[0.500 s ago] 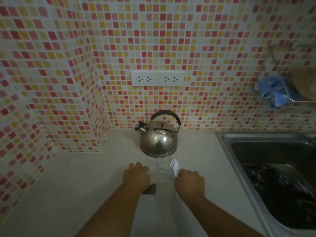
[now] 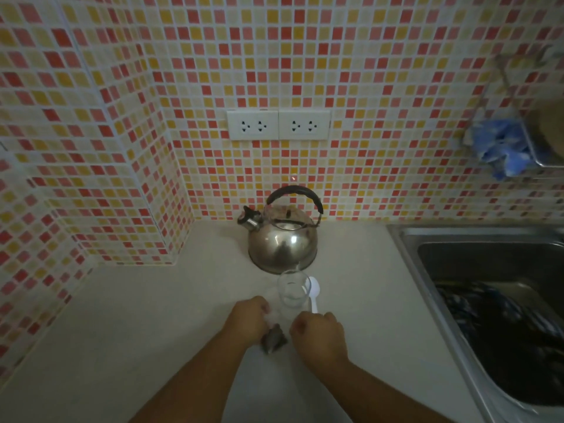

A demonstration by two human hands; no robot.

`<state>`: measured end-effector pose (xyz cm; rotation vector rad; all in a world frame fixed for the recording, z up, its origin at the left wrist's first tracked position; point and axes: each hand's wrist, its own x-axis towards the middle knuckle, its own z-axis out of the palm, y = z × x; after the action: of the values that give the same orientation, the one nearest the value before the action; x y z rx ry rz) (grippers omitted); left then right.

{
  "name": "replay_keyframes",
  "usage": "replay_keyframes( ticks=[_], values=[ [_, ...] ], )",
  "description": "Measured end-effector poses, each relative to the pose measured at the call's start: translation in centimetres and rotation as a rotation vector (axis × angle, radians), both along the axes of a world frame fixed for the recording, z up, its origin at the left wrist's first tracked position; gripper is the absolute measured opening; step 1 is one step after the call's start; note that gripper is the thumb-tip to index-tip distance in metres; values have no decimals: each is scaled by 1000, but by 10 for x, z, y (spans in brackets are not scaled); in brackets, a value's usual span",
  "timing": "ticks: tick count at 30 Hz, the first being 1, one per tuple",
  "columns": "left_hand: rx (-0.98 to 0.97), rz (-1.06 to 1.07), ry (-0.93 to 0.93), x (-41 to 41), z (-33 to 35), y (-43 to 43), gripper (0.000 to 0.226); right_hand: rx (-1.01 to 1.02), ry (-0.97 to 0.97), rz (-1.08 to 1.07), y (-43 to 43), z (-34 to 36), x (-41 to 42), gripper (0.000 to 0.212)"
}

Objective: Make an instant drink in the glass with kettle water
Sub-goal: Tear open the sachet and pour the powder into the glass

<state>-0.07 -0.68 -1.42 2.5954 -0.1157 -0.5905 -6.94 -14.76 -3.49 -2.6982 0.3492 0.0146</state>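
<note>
Dark sachet [image 2: 274, 340] is pinched by fingers of left hand [image 2: 248, 319]; right hand [image 2: 317, 332] is curled just beside it. Empty glass [image 2: 293, 293] stands on bench [image 2: 152, 315] betw. hands & kettle [image 2: 282, 239], white spoon [image 2: 313, 293] alongside.

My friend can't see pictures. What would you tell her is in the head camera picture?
Two bare hands, left hand and right hand, handle a small dark packet on a pale counter, just in front of an empty clear glass with a white plastic spoon beside it. Behind them stands a shiny metal kettle against a colourful tiled wall, with a steel sink to the right.
</note>
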Motion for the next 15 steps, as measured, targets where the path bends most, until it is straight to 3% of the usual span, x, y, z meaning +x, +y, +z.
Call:
replay_keyframes(
  ticks=[3,7,9,15],
  values=[
    [-237,209,188,-6,7,3,14,194,43,-9,7,8,1,22],
    [-662,519,474,-26,18,7,24,421,97,-76,12,17,0,18],
    [-694,543,531,-32,20,8,18,487,107,-70,13,20,0,15],
    [-701,505,458,-37,21,8,23,669,118,-82,13,28,-1,12]
  ],
)
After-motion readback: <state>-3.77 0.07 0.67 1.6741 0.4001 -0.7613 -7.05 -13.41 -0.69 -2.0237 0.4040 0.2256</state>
